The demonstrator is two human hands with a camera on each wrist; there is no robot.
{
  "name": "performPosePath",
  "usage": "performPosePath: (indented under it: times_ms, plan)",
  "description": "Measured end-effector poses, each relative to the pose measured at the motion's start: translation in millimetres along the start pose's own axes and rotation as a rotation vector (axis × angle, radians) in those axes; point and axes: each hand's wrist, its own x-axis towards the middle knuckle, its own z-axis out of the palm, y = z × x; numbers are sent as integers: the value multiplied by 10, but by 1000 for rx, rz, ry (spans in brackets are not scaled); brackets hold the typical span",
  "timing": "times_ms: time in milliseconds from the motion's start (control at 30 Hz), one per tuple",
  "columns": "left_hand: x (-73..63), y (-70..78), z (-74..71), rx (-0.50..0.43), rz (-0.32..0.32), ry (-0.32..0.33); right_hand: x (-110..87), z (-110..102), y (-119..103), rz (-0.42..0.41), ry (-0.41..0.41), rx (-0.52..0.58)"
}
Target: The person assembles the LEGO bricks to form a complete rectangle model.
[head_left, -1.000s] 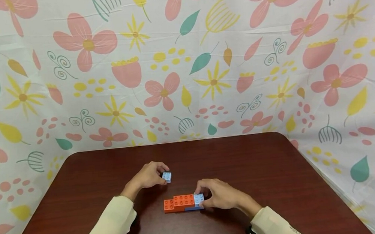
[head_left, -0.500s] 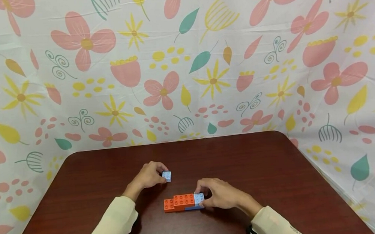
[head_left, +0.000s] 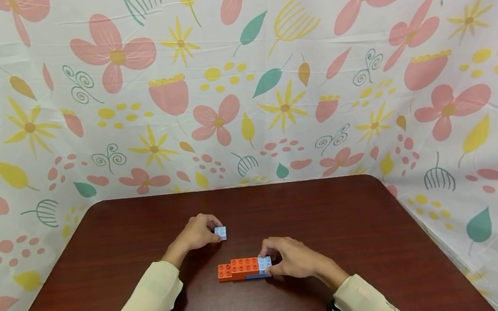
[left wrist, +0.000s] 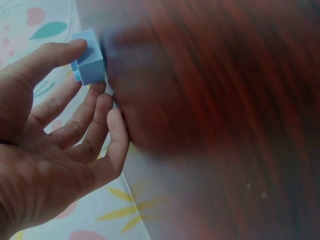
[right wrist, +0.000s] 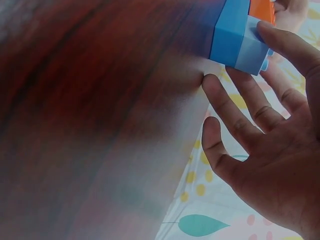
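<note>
My left hand (head_left: 200,231) pinches a small light blue toy building brick (head_left: 221,233) between thumb and fingers, beyond the joined bricks. In the left wrist view this brick (left wrist: 92,60) has its studs turned towards the palm, close to the tabletop. Nearer to me lies a row of joined bricks: an orange-red brick (head_left: 244,265) on top, another orange-red brick (head_left: 224,272) lower at the left, a darker blue brick (head_left: 253,276) underneath. At the right end sits a second light blue brick (head_left: 264,261), gripped by my right hand (head_left: 296,258) with thumb and fingers.
The dark reddish-brown table (head_left: 326,208) has rounded far corners. Behind it and along its sides hangs a white cloth (head_left: 250,165) printed with flowers and leaves. Cream sleeves (head_left: 142,306) cover both forearms.
The loose light blue brick in my left hand has shifted very slightly left. My right hand and the joined bricks stay in place.
</note>
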Motion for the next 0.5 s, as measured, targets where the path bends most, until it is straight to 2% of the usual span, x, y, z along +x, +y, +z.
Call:
performPosePath:
  times_ms: [233, 500]
  plan:
    - [-34, -24, -54, -13, 10, 2, 2, -4, 3, -3, 14, -13]
    - [-109, -39, -90, 1, -7, 17, -7, 16, 3, -3, 11, -9]
